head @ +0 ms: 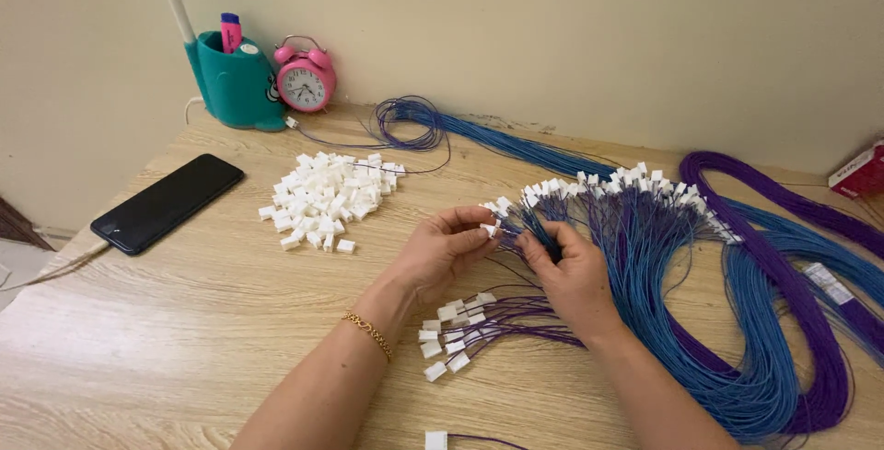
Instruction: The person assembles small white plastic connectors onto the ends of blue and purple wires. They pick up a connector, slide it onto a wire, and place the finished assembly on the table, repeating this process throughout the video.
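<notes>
Nearest, one loose white connector (436, 439) lies below both hands. Left hand (442, 249) pinches a small white connector (489, 228); right hand (573, 270) clamps the blue and purple wires (635, 257) beside it. One teal holder (232, 77) carries one pink marker (229, 32), possibly more.

Left hand (440, 249) pinches a white connector (489, 228); right hand (573, 270) grips blue and purple wires (645, 257) on the desk (184, 321).

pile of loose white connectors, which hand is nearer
Left. The left hand is just right of the pile of loose white connectors; the right hand is farther right, on the wires.
</notes>
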